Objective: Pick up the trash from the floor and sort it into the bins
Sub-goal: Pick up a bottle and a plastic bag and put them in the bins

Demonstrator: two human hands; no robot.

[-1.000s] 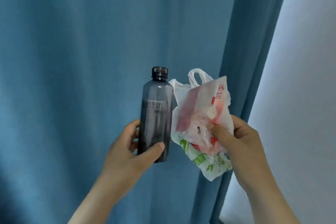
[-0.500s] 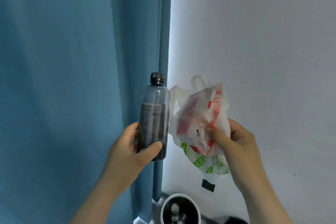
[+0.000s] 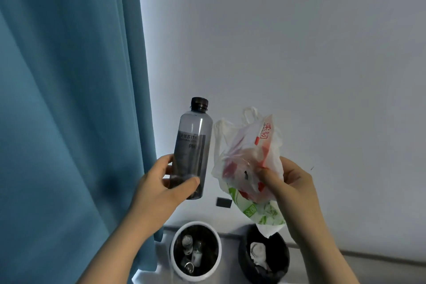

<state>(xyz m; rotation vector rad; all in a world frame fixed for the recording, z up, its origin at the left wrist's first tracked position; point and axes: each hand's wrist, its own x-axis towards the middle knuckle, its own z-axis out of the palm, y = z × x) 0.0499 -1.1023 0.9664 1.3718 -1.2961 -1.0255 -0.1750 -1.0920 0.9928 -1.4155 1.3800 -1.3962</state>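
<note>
My left hand (image 3: 159, 188) grips a dark translucent plastic bottle (image 3: 192, 145) with a black cap, held upright. Beside it, my right hand (image 3: 291, 188) pinches a bunch of crumpled plastic bags (image 3: 247, 163), white with red and green print. Below on the floor stand two bins. The white bin (image 3: 176, 241) holds bottles and sits under the bottle. The black bin (image 3: 242, 258) holds crumpled white paper and lies under the bags.
A blue curtain (image 3: 69, 110) hangs along the left, reaching down beside the white bin. A pale wall (image 3: 299, 53) fills the background, with a small dark socket (image 3: 223, 202) low on it. Grey floor runs along the wall's base.
The view has swung right and down from the curtain to the wall. Both bins have come into sight under my hands. My grips on the bottle and bags are unchanged.
</note>
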